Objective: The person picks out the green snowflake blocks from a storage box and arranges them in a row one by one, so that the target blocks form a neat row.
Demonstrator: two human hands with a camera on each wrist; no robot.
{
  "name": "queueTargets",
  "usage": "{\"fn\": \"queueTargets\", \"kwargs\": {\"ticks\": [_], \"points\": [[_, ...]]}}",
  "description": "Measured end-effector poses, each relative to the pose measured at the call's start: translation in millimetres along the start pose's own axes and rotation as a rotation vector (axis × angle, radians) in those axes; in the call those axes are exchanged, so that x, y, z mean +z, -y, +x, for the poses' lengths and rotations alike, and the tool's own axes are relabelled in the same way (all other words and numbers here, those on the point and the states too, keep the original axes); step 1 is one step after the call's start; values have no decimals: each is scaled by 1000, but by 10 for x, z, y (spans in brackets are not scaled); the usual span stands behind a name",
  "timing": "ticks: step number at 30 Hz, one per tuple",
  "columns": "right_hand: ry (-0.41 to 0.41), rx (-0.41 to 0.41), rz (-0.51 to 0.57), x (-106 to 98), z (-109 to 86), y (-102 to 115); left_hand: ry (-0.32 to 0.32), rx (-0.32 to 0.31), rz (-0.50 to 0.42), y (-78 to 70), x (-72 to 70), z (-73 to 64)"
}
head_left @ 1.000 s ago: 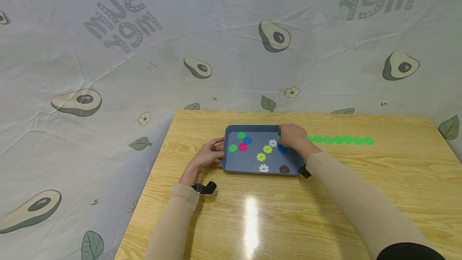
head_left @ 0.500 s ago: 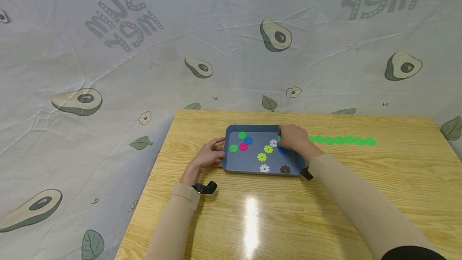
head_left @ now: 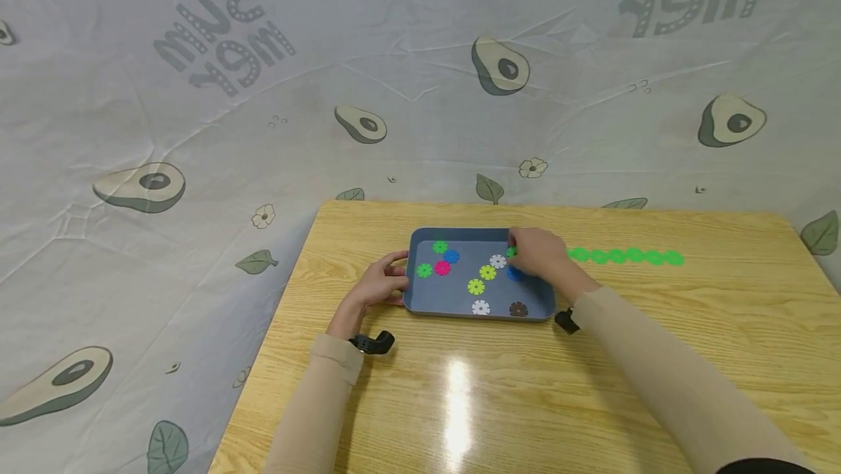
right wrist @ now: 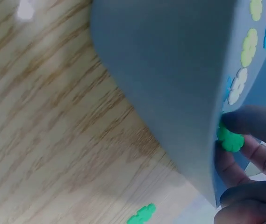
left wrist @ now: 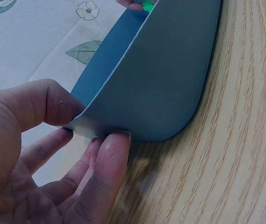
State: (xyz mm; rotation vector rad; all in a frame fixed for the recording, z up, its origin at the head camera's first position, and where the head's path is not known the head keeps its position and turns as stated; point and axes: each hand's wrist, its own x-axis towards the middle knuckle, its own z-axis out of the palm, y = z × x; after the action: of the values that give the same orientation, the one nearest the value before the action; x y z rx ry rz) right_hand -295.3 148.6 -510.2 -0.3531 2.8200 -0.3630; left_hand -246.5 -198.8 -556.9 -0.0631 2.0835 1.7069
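A grey-blue tray (head_left: 453, 299) rests on the table, holding several flower-shaped plastic discs: green (head_left: 424, 270), blue (head_left: 451, 256), pink (head_left: 442, 268), yellow (head_left: 487, 272), white (head_left: 497, 261) and brown (head_left: 518, 309). At the tray's left end, my left hand (head_left: 377, 284) grips the wall; the left wrist view shows fingers (left wrist: 111, 154) against its outer side. Inside the far right corner, my right hand (head_left: 540, 253) pinches a green disc (right wrist: 231, 140) between thumb and fingers. Part of a blue disc (head_left: 515, 274) lies beneath that hand.
To the tray's right, a row of green discs (head_left: 617, 255) runs across the wooden table (head_left: 394, 401); its left end is hidden by my right hand. Behind the table hangs a pale cloth (head_left: 420, 94) printed with avocados.
My right hand has shifted slightly right, and more of the green disc shows at its fingertips. The left hand and tray stay in place.
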Motion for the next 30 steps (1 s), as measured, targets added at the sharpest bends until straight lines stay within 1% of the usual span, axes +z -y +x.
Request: {"fn": "queueTargets", "kwargs": {"ticks": [3, 7, 12, 15, 20, 25, 30], "points": [[-9, -7, 30, -34, -36, -5, -4, -4, -2, 5, 1, 8], [-29, 8, 83, -73, -85, -29, -7, -7, -8, 2, 4, 7], [-69, 18, 147, -117, -166, -123, 7, 1, -23, -14, 10, -12], [-90, 16, 202, -163, -218, -220, 16, 5, -39, -25, 10, -19], [-121, 18, 299, -263, -313, -416, 21, 2, -41, -21, 10, -20], [-151, 25, 340, -383, -402, -628, 23, -1, -39, -9, 15, -16], [-177, 63, 366, -486, -507, -865, 20, -2, -41, -9, 18, -14]]}}
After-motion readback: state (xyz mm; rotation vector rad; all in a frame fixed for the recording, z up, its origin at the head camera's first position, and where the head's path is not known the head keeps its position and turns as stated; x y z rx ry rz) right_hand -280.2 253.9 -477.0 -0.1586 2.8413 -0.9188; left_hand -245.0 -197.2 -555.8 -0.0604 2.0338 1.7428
